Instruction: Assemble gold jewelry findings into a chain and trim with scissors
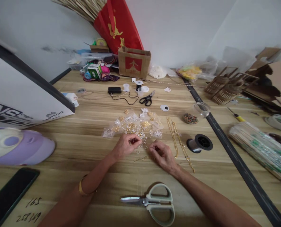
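My left hand (pixel 127 144) is at the near edge of a pile of small gold and silver jewelry findings (pixel 139 127), thumb and forefinger pinched together. Whatever is between those fingertips is too small to name. My right hand (pixel 163 155) rests on the table just to the right, its fingers curled in; their tips are partly hidden, and I cannot see what they hold. Between the hands lie a small ring (pixel 137 152) and a short piece of gold chain (pixel 140 159). A longer gold chain (pixel 179 138) stretches out beyond my right hand.
Large scissors (pixel 159 201) lie close in front of me. A wire spool (pixel 199 143), a jar of beads (pixel 190 118) and wrapped sticks (pixel 260 149) are to the right. Black scissors (pixel 147 99) lie behind the pile. At left are a phone (pixel 13 194), a purple cap (pixel 36 146) and a box (pixel 24 91).
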`<state>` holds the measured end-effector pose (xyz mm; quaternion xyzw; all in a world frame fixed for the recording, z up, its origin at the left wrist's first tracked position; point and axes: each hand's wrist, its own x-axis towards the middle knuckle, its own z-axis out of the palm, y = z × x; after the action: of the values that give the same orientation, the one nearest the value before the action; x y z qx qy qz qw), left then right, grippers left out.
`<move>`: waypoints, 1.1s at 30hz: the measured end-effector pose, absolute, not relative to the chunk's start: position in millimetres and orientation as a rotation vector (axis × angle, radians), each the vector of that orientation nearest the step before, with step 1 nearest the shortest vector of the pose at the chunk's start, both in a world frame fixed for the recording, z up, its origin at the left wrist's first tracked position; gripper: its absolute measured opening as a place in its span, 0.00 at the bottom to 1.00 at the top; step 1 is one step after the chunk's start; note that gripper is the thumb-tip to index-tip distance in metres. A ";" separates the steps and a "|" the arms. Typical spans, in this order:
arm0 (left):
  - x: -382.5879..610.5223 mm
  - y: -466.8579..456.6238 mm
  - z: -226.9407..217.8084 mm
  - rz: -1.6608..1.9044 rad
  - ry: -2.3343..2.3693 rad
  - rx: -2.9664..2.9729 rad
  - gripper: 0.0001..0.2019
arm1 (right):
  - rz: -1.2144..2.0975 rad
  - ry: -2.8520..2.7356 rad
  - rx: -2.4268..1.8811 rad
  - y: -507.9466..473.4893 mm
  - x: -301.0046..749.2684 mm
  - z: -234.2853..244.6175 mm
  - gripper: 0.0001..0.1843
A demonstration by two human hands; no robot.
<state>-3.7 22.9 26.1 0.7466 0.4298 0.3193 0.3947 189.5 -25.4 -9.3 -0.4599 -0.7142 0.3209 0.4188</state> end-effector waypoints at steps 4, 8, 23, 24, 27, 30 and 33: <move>-14.0 31.5 24.0 0.833 1.162 1.886 0.07 | 0.799 -1.787 -1.157 -26.2 189.1 -7.5 0.07; -22.2 38.3 19.8 0.848 1.217 1.838 0.08 | 0.831 -1.771 -1.181 -27.2 188.1 -5.3 0.07; 10.3 50.0 23.6 0.767 1.230 2.116 0.06 | 0.854 -1.740 -1.130 -26.4 189.1 -2.6 0.07; 17.1 53.9 23.8 0.757 1.231 2.184 0.05 | 0.846 -1.740 -1.124 -26.5 189.4 -2.9 0.07; 37.5 66.9 20.2 0.702 1.240 2.325 0.06 | 0.826 -1.741 -1.113 -26.5 190.0 -3.4 0.07; 53.1 77.1 11.8 0.603 1.227 2.473 0.07 | 0.813 -1.738 -1.104 -26.4 189.9 -3.4 0.07; 60.2 82.3 4.1 0.543 1.176 2.591 0.07 | 0.804 -1.733 -1.094 -26.0 189.6 -3.1 0.07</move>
<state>60.2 82.3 4.1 0.8877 0.4030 0.1862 0.1221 189.6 -26.0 -3.1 -0.4431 -0.7017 0.3255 0.4531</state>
